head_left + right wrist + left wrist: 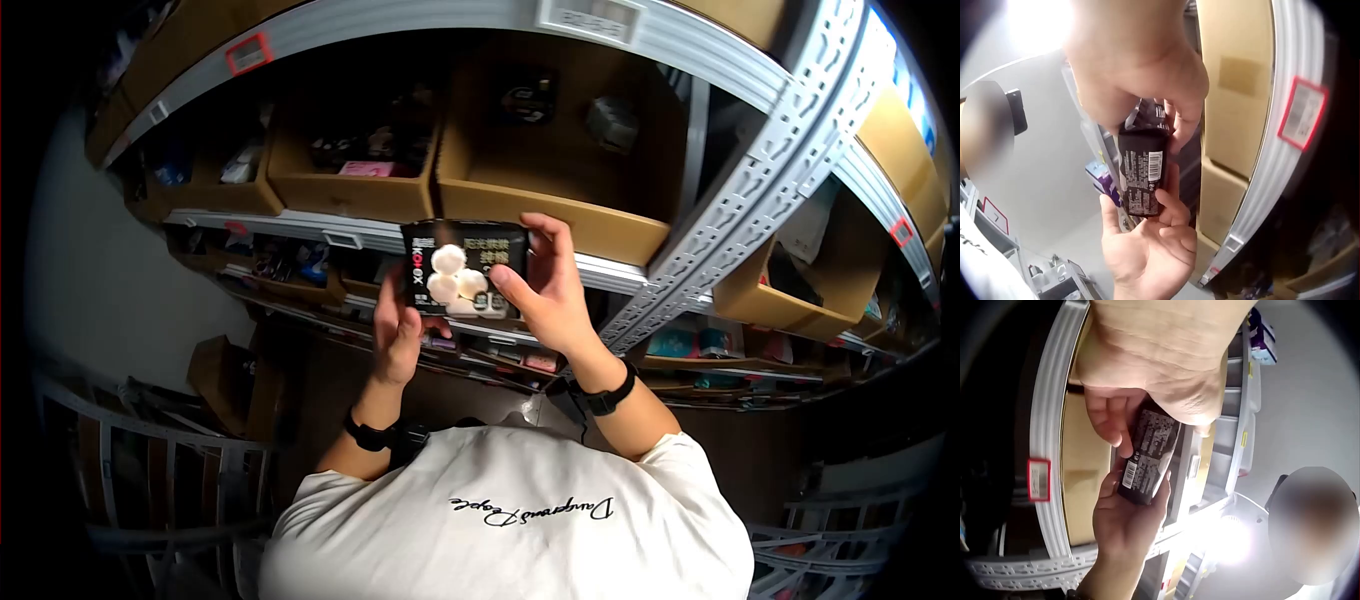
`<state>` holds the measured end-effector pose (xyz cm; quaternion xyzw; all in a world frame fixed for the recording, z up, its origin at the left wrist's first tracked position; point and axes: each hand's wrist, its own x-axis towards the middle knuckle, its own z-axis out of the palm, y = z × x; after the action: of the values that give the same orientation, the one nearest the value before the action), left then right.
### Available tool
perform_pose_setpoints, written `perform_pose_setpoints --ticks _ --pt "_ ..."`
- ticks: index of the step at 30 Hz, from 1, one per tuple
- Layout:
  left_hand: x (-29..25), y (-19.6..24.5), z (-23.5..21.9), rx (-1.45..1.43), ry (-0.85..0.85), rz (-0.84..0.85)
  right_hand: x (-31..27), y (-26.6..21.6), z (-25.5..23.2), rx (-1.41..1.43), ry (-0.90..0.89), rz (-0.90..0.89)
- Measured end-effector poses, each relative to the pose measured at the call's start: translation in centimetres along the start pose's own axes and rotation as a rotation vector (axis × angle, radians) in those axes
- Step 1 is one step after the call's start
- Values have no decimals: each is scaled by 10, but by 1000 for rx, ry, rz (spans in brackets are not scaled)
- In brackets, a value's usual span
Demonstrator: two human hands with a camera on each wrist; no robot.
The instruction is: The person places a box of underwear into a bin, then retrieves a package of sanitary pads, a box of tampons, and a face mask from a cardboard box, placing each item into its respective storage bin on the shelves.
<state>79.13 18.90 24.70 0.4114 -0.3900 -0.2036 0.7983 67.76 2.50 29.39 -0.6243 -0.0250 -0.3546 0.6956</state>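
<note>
A black Kotex pack of sanitary pads (465,270) with white cotton puffs on its front is between both hands in the head view. My right hand (555,295) grips its right end, thumb across the front and fingers behind. At the other end, my left hand (398,340) cups the lower corner loosely. In the right wrist view, the left hand (1150,250) has its thumb spread off the pack and its fingers bent along the side. A barcode and small print show on the pack's edge (1147,453) in the left wrist view.
Ahead stands a metal shelf (330,232) with cardboard bins (555,215) holding small packages. A perforated upright post (745,165) rises at right. More stocked bins (715,340) sit on lower shelves. A cardboard box (220,375) is at lower left.
</note>
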Motion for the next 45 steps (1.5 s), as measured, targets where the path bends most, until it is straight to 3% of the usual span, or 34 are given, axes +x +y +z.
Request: perform_pose_setpoints --ticks 2,5,10,23,32,36,41,45 --pt "-4 14 -33 107 141 -36 18 25 33 61 -85 62" --pt "-11 26 -69 4 249 -7 27 42 66 63 -201 193" --pt "-14 40 -95 5 281 -2 27 52 85 14 -288 262" --pt "2 28 -86 -92 122 -115 16 46 58 48 -145 340" --pt "19 6 -37 -40 72 -172 20 20 0 27 -131 339" --pt "28 6 -39 27 3 -163 24 16 -9 -11 -132 315" --pt "39 16 -47 -85 -52 -213 33 16 -2 -127 -168 252" --pt "64 15 -77 -69 -168 -158 44 13 16 7 -129 304"
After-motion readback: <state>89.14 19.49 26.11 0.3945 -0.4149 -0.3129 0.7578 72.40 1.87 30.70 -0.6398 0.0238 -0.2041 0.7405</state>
